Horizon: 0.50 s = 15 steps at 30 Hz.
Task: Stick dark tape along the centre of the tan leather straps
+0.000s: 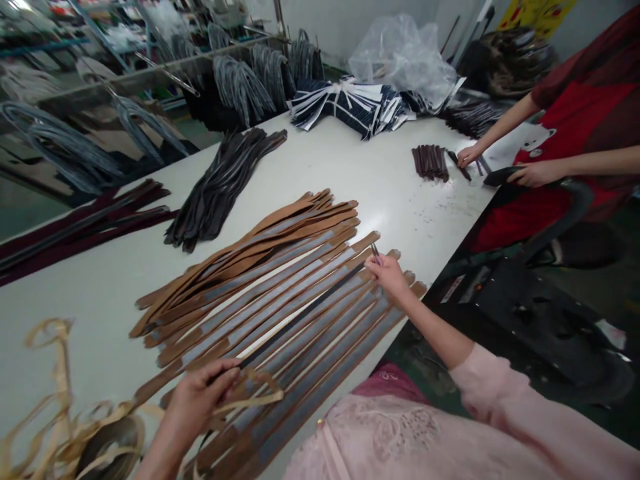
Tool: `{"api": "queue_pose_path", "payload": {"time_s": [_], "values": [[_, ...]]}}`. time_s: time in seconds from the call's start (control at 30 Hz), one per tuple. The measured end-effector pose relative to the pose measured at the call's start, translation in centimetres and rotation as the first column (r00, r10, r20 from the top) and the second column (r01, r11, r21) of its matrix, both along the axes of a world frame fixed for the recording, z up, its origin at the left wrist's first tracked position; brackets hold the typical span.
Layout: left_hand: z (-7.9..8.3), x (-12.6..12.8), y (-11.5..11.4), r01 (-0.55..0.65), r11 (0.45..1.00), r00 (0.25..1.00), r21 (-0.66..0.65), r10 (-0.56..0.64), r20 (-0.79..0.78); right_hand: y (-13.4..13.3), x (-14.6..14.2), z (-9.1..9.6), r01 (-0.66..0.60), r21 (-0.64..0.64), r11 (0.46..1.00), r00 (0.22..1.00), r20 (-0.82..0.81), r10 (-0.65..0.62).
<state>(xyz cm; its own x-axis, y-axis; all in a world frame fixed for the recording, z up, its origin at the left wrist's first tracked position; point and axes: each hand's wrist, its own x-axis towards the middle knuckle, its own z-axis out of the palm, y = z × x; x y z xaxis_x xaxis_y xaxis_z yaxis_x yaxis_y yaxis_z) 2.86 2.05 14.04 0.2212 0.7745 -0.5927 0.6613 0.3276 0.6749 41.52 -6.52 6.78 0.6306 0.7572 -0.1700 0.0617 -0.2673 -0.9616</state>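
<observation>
Plainly thin, dark and straight, a tape point(301, 315) stretches over the brown straps point(305, 333), its long axis following theirs. The left hand point(200, 397) pinches its near end; the right hand point(389, 275) grips a two-pronged tool point(375, 251) at the straps' far ends, its hold on the tape unclear. Pale ribbon point(63, 367) partly crosses their near ends; a dark bundle point(225, 187) lies beyond.

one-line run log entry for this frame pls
left hand: pinching dark strip | right hand: holding slim pointed tool, near strip's other end | around: brown/grey straps on white table
</observation>
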Motion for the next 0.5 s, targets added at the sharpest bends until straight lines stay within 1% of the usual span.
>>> {"api": "queue_pose_path", "payload": {"time_s": [0.1, 0.2, 0.27, 0.37, 0.43, 0.5], "values": [[-0.2, -0.7, 3.8, -0.040, 0.999, 0.999, 0.035, 0.041, -0.017, 4.2, 3.4, -1.3, 0.054, -0.090, 0.995, 0.998, 0.049, -0.049], [-1.6, -1.4, 7.8, -0.068, 0.997, 0.997, 0.033, 0.069, -0.030, 8.1, 6.2, -3.1, 0.089, -0.215, 0.972, 0.993, 0.097, -0.069], [-3.0, -1.8, 10.6, -0.064, 0.997, 0.996, 0.035, 0.066, -0.066, 10.3, 7.4, -4.3, 0.108, -0.310, 0.944, 0.989, 0.128, -0.071], [-5.5, -2.4, 14.4, -0.045, 0.998, 0.993, 0.031, 0.048, -0.108, 12.9, 8.7, -6.3, 0.122, -0.446, 0.887, 0.985, 0.167, -0.051], [-7.4, -2.6, 16.2, -0.039, 0.999, 0.994, -0.002, 0.039, -0.105, 14.2, 9.1, -7.6, 0.130, -0.501, 0.856, 0.983, 0.179, -0.045], [-9.1, -2.6, 17.3, -0.029, 0.998, 0.997, -0.050, 0.025, -0.079, 14.9, 9.4, -8.8, 0.139, -0.529, 0.837, 0.982, 0.185, -0.047]]}}
